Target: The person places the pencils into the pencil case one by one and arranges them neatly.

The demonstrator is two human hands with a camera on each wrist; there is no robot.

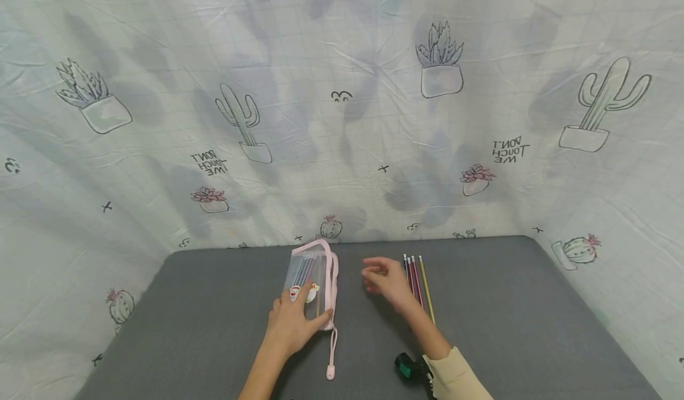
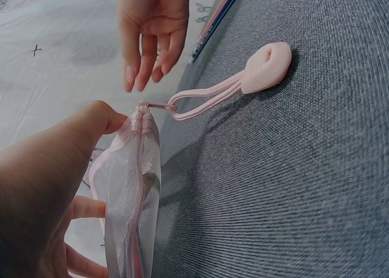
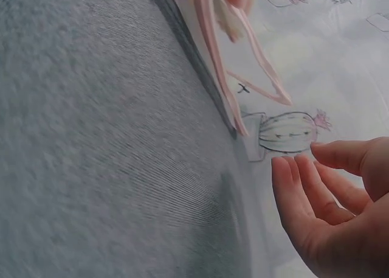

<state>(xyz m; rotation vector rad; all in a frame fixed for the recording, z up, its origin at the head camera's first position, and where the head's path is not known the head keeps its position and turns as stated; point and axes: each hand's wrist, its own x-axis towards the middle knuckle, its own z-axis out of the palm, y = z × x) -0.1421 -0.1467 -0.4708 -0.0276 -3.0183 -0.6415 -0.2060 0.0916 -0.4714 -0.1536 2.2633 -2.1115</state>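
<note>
A see-through pencil case (image 1: 298, 269) with pink trim and small stickers lies on the grey table, several pencils showing through it. My left hand (image 1: 291, 326) holds it near its front end, thumb at the zipper side and the other fingers across the top and far side. From its zipper hangs a pink pull cord (image 2: 206, 101) with a pale pink end piece (image 2: 267, 68). My right hand (image 1: 389, 282) hovers between the case and the loose pencils (image 1: 426, 284), its fingers loosely bent and holding nothing.
The loose pencils, dark, red and yellow, lie side by side, partly behind the right forearm. A black device with a green patch (image 1: 407, 367) sits by the right sleeve (image 1: 456, 376). A cactus-printed cloth (image 1: 342, 151) rises behind the grey table (image 1: 214, 317).
</note>
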